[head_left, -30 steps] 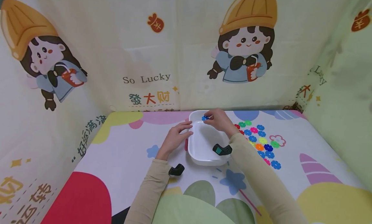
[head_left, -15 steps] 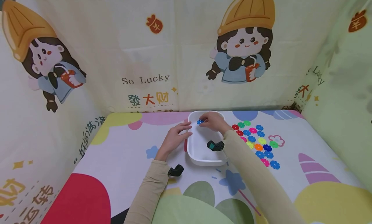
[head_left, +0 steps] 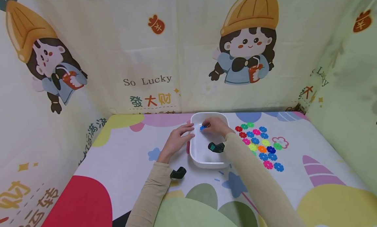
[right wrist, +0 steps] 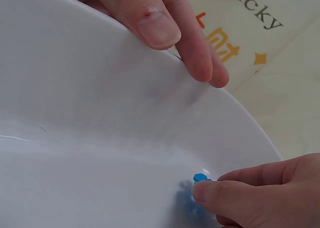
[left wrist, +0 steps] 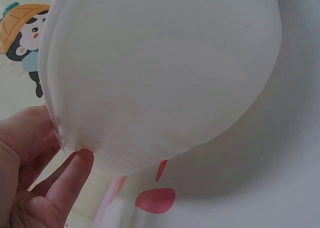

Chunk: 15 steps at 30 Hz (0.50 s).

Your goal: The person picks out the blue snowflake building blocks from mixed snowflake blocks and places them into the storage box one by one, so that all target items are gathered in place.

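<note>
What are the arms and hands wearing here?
Both arms wear long beige sleeves down to the wrists. A small black camera unit sits at each wrist: the left one plain black, the right one black with a teal patch. The left hand and right hand are bare: no gloves visible.

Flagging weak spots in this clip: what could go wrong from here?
The right hand pinches the blue flower piece only at the fingertips, so it might slip or bounce in the white tray. The left hand merely touches the tray's rim, so the tray could slide.
</note>
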Tool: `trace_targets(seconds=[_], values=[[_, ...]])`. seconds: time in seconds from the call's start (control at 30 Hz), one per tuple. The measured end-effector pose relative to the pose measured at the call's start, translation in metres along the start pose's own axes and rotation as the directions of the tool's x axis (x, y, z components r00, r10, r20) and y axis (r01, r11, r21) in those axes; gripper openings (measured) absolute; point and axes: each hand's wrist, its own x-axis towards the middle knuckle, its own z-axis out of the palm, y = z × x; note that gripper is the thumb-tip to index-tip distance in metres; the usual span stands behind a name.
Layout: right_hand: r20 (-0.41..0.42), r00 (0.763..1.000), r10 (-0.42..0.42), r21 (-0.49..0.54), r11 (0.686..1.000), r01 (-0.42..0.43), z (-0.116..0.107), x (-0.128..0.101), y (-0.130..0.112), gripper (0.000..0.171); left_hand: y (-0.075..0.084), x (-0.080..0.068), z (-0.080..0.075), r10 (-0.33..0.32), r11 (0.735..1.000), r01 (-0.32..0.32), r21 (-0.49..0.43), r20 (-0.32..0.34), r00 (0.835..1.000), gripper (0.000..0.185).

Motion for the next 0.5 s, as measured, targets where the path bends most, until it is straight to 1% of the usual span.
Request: trace_targets(seconds=[0.23, 0.5], values=[[0.030, 1.000, 0.008, -0.004, 1.000, -0.008, 0.0010, 0.0049, 0.0008, 0.036, -0.0006, -0.0001, -0.0005, -0.012, 1.000, 0.012, 0.004, -0.001, 1.000, 0.039], [0.044, 0.997, -0.058, -0.047, 0.997, 0.060, 0.0049, 0.0102, 0.0014, 0.034, 0.0017, -0.0009, -0.0003, -0.024, 1.000, 0.024, 0.010, 0.002, 1.000, 0.038]])
